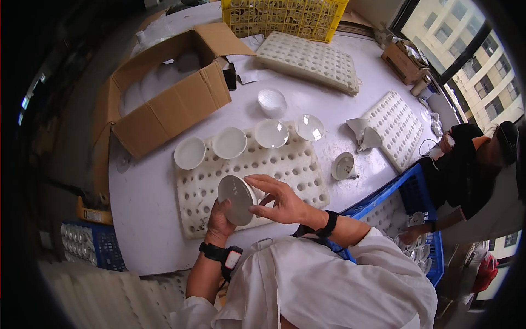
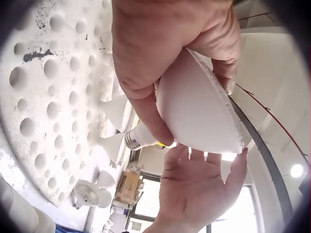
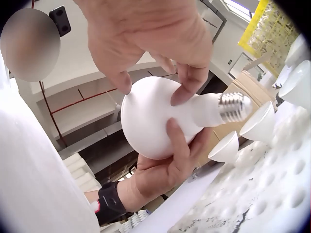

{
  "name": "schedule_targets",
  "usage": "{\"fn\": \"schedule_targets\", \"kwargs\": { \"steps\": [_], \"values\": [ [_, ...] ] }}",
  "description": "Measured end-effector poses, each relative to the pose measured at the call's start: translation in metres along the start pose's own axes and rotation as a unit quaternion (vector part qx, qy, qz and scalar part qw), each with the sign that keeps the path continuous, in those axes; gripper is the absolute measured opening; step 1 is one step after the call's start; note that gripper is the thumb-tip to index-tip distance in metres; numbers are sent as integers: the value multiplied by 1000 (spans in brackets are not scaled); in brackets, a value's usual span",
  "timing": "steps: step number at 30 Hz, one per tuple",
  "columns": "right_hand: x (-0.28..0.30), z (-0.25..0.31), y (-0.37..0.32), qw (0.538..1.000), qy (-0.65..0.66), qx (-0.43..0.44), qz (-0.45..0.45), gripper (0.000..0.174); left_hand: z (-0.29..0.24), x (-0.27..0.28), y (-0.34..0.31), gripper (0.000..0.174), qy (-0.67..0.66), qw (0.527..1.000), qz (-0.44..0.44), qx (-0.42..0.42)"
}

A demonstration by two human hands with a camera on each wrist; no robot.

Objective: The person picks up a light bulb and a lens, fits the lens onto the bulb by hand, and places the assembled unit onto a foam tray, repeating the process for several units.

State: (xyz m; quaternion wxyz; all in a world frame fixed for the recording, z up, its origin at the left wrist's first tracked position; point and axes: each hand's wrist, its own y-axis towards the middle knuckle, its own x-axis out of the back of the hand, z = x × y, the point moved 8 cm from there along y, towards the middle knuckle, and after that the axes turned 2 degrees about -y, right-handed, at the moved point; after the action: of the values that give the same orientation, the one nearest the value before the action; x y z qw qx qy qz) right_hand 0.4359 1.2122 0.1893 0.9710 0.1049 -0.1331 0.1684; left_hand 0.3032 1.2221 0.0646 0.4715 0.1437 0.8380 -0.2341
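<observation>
A white reflector-shaped bulb with a metal screw base is held over a white perforated foam board. The left hand grips the bulb from below and behind, its thumb at the rim. On the other side, the right hand pinches the bulb between thumb and fingers, as the right wrist view shows. In the left wrist view the right hand reaches the bulb's rim. Four white domed pieces, one of them a lens-like disc, stand in a row along the board's far edge.
A cardboard box stands at the back left, a yellow crate behind. Another foam board lies nearby. Loose bulbs lie right, beside a further board. Another person reaches into a blue crate.
</observation>
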Motion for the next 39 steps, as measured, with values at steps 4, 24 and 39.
{"fn": "schedule_targets", "kwargs": {
  "steps": [4,24,39],
  "values": [
    [2,-24,-1,994,66,-92,-10,44,-19,-21,-4,68,115,991,26,-59],
    [-7,-37,-3,977,92,-194,-8,52,-6,-2,-4,55,69,997,-33,2],
    [-49,-64,-7,986,104,-127,27,63,-18,20,-31,64,227,960,-117,-119]
  ]
}}
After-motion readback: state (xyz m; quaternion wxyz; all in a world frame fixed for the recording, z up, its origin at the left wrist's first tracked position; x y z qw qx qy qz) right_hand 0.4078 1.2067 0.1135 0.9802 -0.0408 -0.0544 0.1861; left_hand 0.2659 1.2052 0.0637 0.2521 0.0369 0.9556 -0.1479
